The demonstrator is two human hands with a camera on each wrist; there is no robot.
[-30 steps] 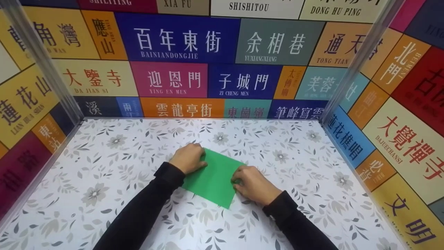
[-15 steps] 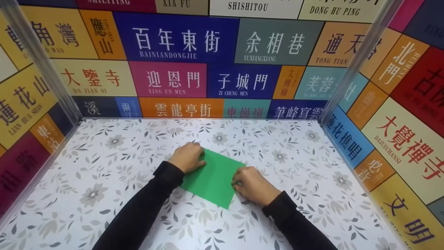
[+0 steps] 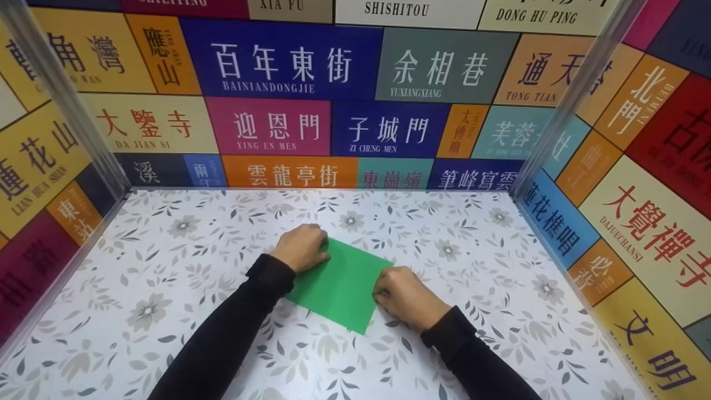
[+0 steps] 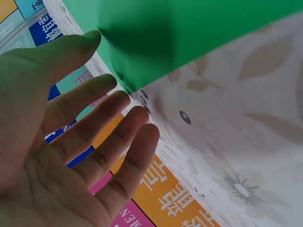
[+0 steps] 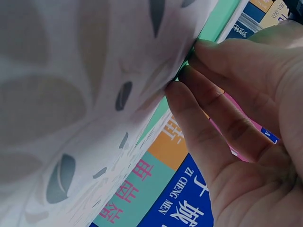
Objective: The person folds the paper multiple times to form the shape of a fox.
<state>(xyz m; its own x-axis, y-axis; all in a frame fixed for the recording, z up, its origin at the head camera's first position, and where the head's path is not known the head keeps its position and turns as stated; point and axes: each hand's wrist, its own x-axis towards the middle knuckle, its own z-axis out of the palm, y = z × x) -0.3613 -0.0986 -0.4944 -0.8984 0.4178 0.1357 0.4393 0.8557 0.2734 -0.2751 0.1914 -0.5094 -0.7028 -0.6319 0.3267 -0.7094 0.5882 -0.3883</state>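
Observation:
A sheet of green paper (image 3: 345,283) lies at a slant on the table in the head view, its left and right sides partly covered by the hands. My left hand (image 3: 301,248) rests at its upper left edge. In the left wrist view the thumb tip touches the paper (image 4: 142,38), while the other fingers of the left hand (image 4: 80,127) reach toward its corner, only slightly bent. At the right edge, my right hand (image 3: 408,294) pinches the paper. The right wrist view shows the thumb and fingertips of the right hand (image 5: 236,104) gathered at the green edge.
The table (image 3: 194,266) has a white cover printed with grey leaves and flowers. A back wall (image 3: 278,128) and side walls of coloured panels with Chinese lettering enclose it. Clear corner posts (image 3: 547,111) stand where the walls meet.
My left hand has shifted very slightly up along the paper's edge. The right hand's fingertips have closed in a little at the right edge. The paper stays nearly in place.

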